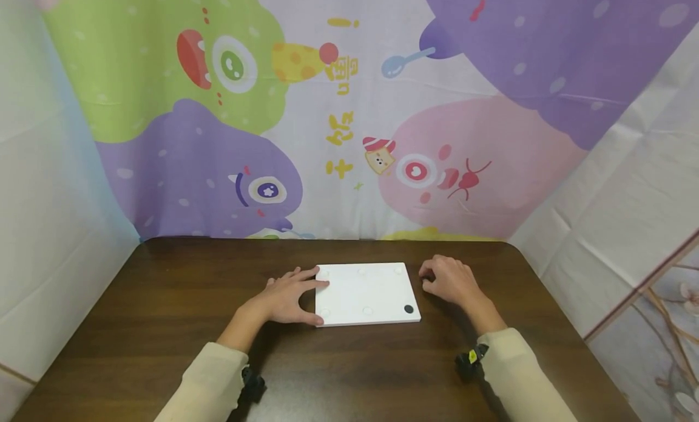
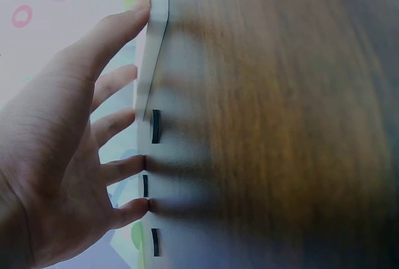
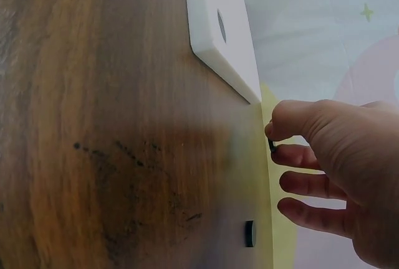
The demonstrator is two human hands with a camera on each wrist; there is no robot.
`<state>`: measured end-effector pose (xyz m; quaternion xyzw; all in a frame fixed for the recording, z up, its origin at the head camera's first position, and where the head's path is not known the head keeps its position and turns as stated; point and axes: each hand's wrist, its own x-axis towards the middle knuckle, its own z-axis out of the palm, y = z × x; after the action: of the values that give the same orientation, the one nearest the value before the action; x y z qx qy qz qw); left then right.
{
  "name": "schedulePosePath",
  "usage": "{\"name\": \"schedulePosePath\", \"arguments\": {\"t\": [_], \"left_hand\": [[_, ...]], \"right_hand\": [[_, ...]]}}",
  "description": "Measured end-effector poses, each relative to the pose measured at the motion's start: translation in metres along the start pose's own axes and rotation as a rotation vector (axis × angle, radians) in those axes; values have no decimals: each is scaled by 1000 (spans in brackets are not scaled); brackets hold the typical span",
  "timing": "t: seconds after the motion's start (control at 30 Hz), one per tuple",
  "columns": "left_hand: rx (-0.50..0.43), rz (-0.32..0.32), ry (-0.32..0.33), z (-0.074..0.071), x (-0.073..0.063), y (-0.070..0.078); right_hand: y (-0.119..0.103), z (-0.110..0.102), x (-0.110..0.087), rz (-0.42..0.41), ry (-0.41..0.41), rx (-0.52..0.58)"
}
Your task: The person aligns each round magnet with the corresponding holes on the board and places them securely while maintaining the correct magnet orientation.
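Note:
A white board (image 1: 364, 293) with several shallow round recesses lies flat on the table, a black disc (image 1: 408, 309) set in its near right recess. Spread fingers of my left hand (image 1: 286, 297) rest along the board's left side, the thumb at the near corner and the index finger over the top. To the right of the board, my right hand (image 1: 450, 280) pinches a small black disc (image 3: 272, 142) between thumb and index finger, its other fingers loosely bent. That held disc is hidden in the head view.
Below the left hand's fingers, several black discs (image 2: 155, 126) show in the left wrist view. Another black disc (image 3: 250, 233) sits on the brown wooden table (image 1: 349, 373) near the right hand. A cartoon-print curtain (image 1: 338, 215) hangs behind the table's far edge.

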<state>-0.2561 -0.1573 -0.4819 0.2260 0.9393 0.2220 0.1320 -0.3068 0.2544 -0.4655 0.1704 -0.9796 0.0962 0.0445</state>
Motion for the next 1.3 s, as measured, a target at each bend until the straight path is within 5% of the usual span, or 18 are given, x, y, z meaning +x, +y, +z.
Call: {"name": "schedulePosePath", "arguments": {"t": [1.3], "left_hand": [[-10, -9, -2, 0, -1, 3]], "right_hand": [[-24, 4, 24, -31, 6, 13]]}}
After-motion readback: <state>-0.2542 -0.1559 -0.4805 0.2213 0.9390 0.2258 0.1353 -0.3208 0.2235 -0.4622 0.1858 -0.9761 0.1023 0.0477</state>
